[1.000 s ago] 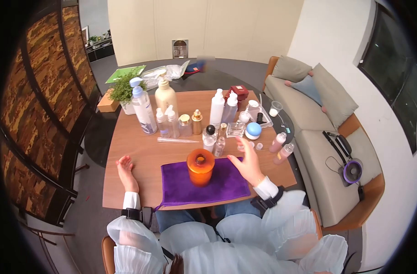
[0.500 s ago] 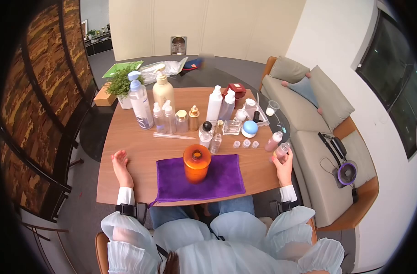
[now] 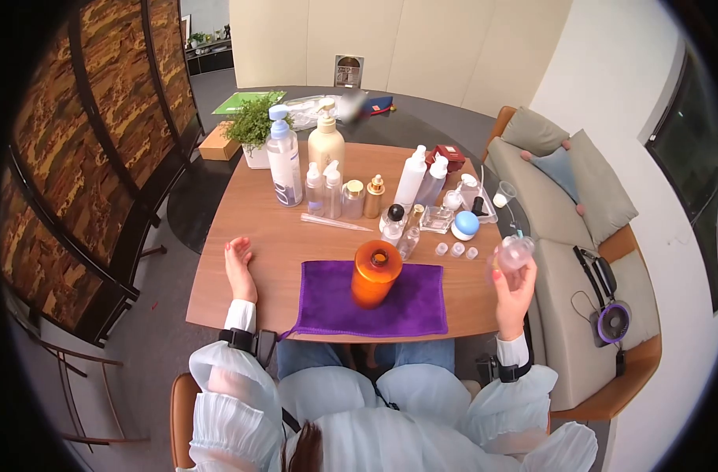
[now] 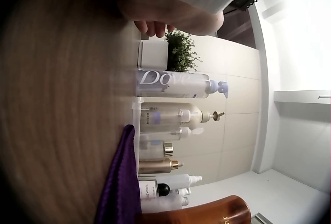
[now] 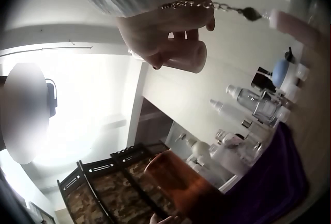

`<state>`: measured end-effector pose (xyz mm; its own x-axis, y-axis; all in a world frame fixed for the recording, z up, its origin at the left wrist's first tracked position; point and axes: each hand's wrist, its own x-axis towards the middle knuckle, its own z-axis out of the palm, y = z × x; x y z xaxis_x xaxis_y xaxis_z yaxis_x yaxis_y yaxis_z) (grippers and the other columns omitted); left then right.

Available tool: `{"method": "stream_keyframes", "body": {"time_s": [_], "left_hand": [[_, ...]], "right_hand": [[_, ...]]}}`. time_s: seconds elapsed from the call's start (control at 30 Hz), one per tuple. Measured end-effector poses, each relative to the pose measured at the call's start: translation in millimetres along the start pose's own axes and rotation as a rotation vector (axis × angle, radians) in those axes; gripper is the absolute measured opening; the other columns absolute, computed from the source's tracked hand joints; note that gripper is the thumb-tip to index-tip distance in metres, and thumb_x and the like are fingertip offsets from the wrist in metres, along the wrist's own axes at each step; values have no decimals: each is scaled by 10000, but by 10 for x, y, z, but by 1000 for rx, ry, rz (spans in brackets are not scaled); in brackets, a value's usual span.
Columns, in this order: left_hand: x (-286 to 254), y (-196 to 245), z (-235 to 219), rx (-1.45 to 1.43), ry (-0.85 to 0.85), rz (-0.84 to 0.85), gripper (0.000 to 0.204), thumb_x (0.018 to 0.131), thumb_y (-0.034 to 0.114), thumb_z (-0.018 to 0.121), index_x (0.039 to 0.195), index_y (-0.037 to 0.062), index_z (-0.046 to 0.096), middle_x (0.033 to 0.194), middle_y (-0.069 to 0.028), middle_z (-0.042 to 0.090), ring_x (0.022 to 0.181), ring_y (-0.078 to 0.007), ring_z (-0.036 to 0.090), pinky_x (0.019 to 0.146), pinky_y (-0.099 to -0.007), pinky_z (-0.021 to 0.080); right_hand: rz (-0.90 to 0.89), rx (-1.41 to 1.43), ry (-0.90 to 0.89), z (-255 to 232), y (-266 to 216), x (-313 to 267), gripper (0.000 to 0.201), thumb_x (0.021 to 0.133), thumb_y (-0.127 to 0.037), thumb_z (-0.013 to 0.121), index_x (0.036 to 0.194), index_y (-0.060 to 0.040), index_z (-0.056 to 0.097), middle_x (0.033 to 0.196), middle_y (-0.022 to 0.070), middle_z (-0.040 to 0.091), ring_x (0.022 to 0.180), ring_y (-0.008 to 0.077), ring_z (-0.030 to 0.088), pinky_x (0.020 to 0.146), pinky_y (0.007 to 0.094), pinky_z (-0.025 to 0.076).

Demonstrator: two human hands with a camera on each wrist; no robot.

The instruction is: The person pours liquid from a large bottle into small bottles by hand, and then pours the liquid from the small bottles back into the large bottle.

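Observation:
Lifted at the table's right edge is a small translucent pink bottle (image 3: 518, 252), tilted, which my right hand (image 3: 514, 297) grips with thumb and fingers. In the right wrist view that held bottle (image 5: 189, 57) shows its rounded end, and a second pink bottle (image 5: 295, 26) stands on the table beyond. My left hand (image 3: 240, 271) rests at the left side of the tabletop, fingers relaxed, holding nothing. Between the hands, an amber-orange bottle (image 3: 376, 275) with an uncapped neck stands upright on a purple cloth (image 3: 418, 303).
Three small whitish caps (image 3: 457, 249) sit in a row right of the cloth. Behind are a Dove pump bottle (image 3: 285, 169), a cream pump bottle (image 3: 326, 145), several clear bottles, a blue-lidded jar (image 3: 464, 225) and a potted plant (image 3: 254, 126). A sofa (image 3: 567, 259) stands on the right.
My right hand has moved right from above the small caps to the pink bottles, gripped one and lifted it off the table. The left hand stays by the table's left side.

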<state>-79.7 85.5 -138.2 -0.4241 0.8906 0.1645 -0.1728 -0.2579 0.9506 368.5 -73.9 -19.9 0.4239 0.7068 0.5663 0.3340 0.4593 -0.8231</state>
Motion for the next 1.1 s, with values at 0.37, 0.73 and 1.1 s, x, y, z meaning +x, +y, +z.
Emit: {"method": "stream_keyframes", "body": {"time_s": [0.37, 0.73, 1.1], "left_hand": [[7, 3, 28, -10, 23, -20, 520, 1013, 488, 324, 1176, 46, 546, 1178, -94, 584, 1136, -190, 519, 947, -346, 391], [-3, 26, 37, -15, 10, -22, 519, 1013, 486, 317, 1176, 50, 547, 1181, -94, 584, 1145, -200, 525, 957, -350, 390], [-7, 27, 41, -14, 1, -22, 595, 988, 568, 329, 1183, 47, 541, 1175, -86, 580, 1146, -196, 518, 982, -364, 369]], "right_hand": [[-425, -552, -466, 625, -433, 209, 503, 743, -193, 762, 1207, -98, 593, 1096, 59, 622, 1032, 229, 573, 1070, 468, 266], [-612, -828, -599, 685, -599, 381, 453, 759, -166, 717, 1201, -192, 619, 1084, 28, 579, 1019, 207, 576, 1049, 516, 272], [-679, -896, -631, 714, -655, 430, 478, 762, -169, 718, 1223, -216, 604, 1092, 37, 568, 1011, 215, 577, 1052, 521, 278]]}}
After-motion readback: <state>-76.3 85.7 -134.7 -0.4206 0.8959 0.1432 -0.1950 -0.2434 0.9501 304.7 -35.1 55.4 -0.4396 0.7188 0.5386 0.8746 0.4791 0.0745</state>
